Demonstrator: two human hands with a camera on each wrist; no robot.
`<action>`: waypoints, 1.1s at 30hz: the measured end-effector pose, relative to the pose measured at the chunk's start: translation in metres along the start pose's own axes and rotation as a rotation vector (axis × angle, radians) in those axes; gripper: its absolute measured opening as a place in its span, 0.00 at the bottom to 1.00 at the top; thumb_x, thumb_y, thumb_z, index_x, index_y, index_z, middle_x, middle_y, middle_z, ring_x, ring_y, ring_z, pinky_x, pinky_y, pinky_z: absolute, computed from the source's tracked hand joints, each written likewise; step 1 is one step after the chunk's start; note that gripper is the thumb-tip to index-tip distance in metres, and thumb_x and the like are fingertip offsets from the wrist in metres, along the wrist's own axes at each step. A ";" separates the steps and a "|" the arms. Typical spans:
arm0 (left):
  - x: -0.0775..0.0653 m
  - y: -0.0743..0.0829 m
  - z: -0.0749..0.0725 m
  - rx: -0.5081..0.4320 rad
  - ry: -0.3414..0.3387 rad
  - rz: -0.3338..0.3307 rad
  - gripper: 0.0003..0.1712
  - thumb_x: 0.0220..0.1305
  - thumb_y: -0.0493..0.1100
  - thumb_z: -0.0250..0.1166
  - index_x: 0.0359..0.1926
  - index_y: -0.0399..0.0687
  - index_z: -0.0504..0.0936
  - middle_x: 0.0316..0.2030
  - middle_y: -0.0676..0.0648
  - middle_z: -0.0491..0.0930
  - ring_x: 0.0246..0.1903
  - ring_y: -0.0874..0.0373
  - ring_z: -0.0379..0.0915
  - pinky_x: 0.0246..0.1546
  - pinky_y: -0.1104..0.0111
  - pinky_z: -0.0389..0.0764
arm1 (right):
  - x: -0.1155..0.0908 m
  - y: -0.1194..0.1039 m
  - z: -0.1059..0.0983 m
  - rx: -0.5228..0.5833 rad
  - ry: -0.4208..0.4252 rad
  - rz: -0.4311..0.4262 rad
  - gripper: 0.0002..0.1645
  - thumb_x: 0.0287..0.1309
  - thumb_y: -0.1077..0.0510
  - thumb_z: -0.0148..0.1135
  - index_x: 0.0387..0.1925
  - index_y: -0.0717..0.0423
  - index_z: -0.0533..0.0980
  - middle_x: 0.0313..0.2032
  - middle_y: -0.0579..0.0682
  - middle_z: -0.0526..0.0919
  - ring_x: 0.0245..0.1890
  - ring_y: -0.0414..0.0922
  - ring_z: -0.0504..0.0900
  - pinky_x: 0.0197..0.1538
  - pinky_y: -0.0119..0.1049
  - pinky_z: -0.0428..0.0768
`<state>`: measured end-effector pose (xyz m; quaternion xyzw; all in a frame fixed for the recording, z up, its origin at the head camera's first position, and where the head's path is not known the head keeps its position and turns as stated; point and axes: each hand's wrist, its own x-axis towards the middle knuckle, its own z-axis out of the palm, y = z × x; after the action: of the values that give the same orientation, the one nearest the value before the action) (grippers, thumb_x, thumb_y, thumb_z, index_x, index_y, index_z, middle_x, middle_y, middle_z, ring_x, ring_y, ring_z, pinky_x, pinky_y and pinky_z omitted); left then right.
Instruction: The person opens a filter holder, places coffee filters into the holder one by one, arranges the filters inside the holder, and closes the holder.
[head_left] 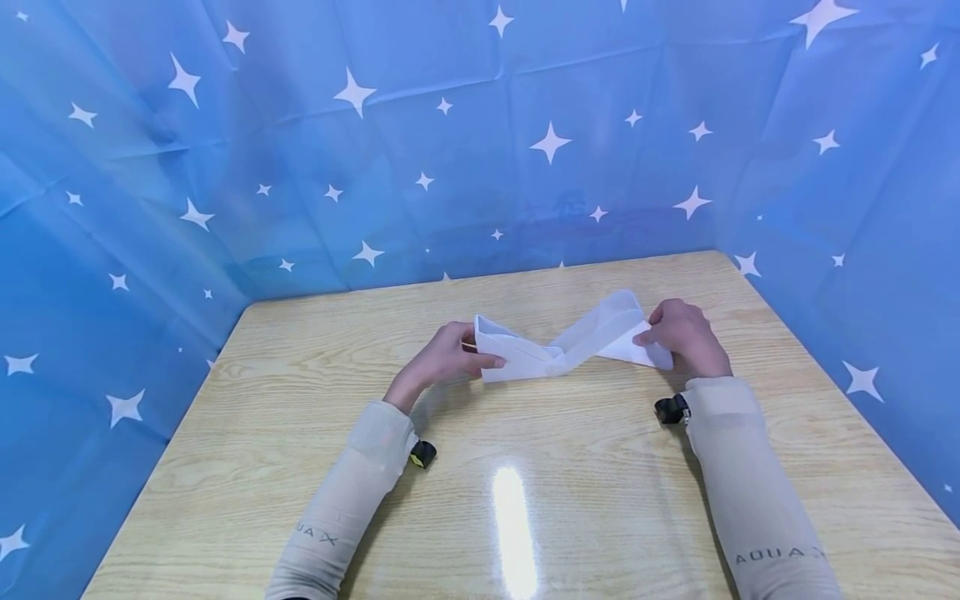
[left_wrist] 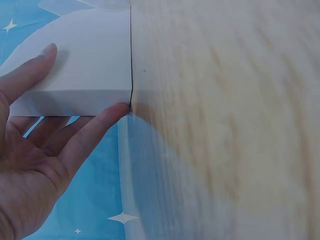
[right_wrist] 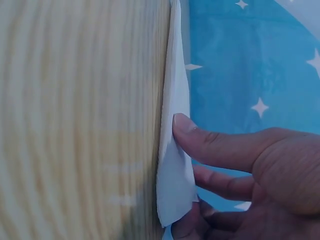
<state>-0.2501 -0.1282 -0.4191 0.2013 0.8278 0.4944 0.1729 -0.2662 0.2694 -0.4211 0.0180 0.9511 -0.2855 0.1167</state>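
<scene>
A white folded piece (head_left: 517, 354), with flat panels and a box-like left end, stands on the table in the head view. Its outline dips in the middle, and a thinner, paler panel (head_left: 600, 325) rises toward the right. At the left end my left hand (head_left: 452, 352) grips it, thumb on one face and fingers around the end wall. The left wrist view shows a curved edge on its white face (left_wrist: 90, 55). My right hand (head_left: 681, 329) pinches the right-hand flap (right_wrist: 175, 165) between thumb and fingers, close to the tabletop. The flap hides part of those fingers.
The light wood table (head_left: 300, 467) ends at a back edge and a right edge near the blue star-patterned cloth (head_left: 465, 150). A bright light reflection (head_left: 514, 533) lies on the front of the tabletop. Small black devices sit at both wrists, beside pale sleeves (head_left: 750, 467).
</scene>
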 end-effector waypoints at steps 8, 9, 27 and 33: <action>0.000 -0.002 0.001 -0.004 0.002 -0.006 0.21 0.63 0.47 0.75 0.55 0.50 0.85 0.47 0.45 0.88 0.43 0.54 0.85 0.42 0.51 0.90 | -0.001 -0.002 0.000 -0.003 0.013 -0.003 0.32 0.64 0.55 0.68 0.60 0.75 0.72 0.58 0.73 0.75 0.50 0.64 0.77 0.49 0.54 0.80; 0.000 -0.002 0.001 -0.004 0.002 -0.008 0.21 0.63 0.47 0.75 0.55 0.50 0.85 0.47 0.44 0.88 0.43 0.54 0.85 0.42 0.51 0.90 | -0.001 -0.002 0.000 -0.008 0.020 -0.007 0.32 0.64 0.56 0.68 0.60 0.75 0.72 0.58 0.73 0.75 0.50 0.64 0.77 0.48 0.55 0.80; -0.001 -0.001 0.000 0.007 0.005 -0.004 0.22 0.63 0.47 0.76 0.56 0.50 0.84 0.48 0.45 0.87 0.43 0.53 0.85 0.41 0.54 0.90 | -0.003 -0.005 -0.003 -0.021 0.084 -0.059 0.26 0.64 0.62 0.65 0.59 0.73 0.74 0.57 0.74 0.77 0.48 0.66 0.76 0.44 0.54 0.77; -0.001 -0.001 0.000 -0.001 0.001 -0.001 0.21 0.63 0.47 0.76 0.56 0.51 0.85 0.48 0.45 0.87 0.43 0.54 0.85 0.41 0.52 0.90 | -0.002 -0.003 -0.001 -0.010 0.109 -0.048 0.23 0.63 0.62 0.67 0.55 0.72 0.77 0.56 0.73 0.78 0.48 0.67 0.76 0.44 0.56 0.77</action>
<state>-0.2498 -0.1292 -0.4200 0.2005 0.8278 0.4947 0.1729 -0.2645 0.2670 -0.4182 0.0103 0.9575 -0.2823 0.0580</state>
